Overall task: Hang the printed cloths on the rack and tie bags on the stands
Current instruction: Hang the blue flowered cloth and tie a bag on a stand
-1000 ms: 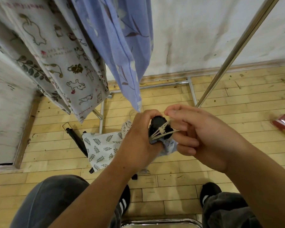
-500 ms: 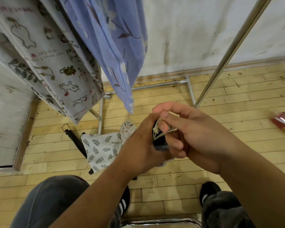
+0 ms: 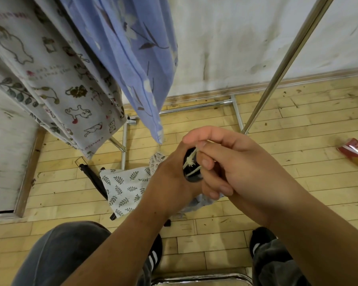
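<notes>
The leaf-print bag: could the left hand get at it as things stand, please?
Probably not at once: the left hand grips the black knob while the right hand pinches the cord. Nothing covers the leaf-print bag, so once freed, likely yes.

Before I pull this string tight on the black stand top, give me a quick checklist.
1. String wrapped round the black stand top: ok.
2. Knot showing in the string: ok.
3. Right hand pinches the string: ok.
4. Left hand grips the black stand top: ok.
5. Blue bag hanging free below the hands: cannot tell, mostly hidden.
</notes>
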`<state>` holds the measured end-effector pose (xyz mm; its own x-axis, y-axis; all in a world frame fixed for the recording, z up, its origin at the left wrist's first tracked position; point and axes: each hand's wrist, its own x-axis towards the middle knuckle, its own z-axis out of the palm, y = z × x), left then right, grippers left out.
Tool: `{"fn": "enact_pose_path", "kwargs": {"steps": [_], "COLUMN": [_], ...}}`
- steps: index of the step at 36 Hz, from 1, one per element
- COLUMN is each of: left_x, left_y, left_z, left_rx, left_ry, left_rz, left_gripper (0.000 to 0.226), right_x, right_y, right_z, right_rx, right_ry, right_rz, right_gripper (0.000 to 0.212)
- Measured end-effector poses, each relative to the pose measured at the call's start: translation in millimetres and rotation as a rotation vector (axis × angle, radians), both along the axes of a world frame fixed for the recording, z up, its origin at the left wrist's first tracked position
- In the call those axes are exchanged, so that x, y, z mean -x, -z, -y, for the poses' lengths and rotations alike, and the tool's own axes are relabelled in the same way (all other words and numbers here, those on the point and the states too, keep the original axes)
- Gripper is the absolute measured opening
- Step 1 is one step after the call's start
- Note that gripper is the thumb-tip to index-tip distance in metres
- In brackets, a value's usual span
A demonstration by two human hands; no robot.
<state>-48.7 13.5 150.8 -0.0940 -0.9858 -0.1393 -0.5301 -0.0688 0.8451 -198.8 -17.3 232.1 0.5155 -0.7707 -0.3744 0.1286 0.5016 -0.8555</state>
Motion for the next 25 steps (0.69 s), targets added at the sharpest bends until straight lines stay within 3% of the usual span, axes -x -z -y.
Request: {"fn": "enact_pose_path", "kwargs": {"steps": [3,5,9,12,19,25], "left_x": [-4,-6,-10,-13,-15,-16], "left_y": [0,2,7,10,13,16], "left_z": [1,2,3,2,2,0], "left_rx": [0.02,0.06,0.081,0.076,0.102,0.081], "left_ry": [-0.027,-0.054,-0.06,-0.043,-0.036,-0.007], "left_rz": [-0.005,0.001,0.063,0.114,0.16,0.12], "left_gripper": [0.057,0.058,0.06,0.065,0.064,0.062], "right_x": [7,13,25,27,21,15], "right_y": [-9,-13,-7,2,10,16], "right_z": [4,8,13,13,15,17], "right_rx": [-0.096,-0.093,0.095,0.173,0.202,0.313], "right_ry": [-0.051,-0.109,-0.216,-0.285,-0.38,-0.405], "right_rz": [-0.048,-0.169,-0.538,-0.719,-0.818,-0.855], "right_gripper": [0.027,0.028,0.043,0.042,0.019,0.034]}}
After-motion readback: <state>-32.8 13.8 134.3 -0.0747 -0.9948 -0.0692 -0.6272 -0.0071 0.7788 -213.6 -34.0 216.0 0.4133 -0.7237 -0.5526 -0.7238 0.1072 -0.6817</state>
